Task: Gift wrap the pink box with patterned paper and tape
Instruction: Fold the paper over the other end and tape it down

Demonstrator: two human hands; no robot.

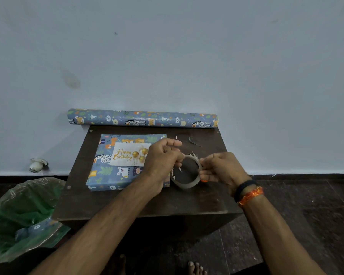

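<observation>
Tape could be the troublemaker here: the tape roll [186, 172] is looking nearly spent, and a short strip pulled off it may fold onto itself or stick to fingers before reaching the paper. Both hands are working it just right of the wrapped box [127, 162], which is lying on the dark table [127, 201] already covered in animal-print paper, a Happy Birthday card [127, 154] resting on top. The left hand [163, 159] is curling over the roll's left rim, fingers pinching there, while the right hand [219, 168] is pinching the right rim, wrist angling inward. Behind the box, the paper roll [142, 118] is lying along the wall; a jerk could nudge the card.
</observation>
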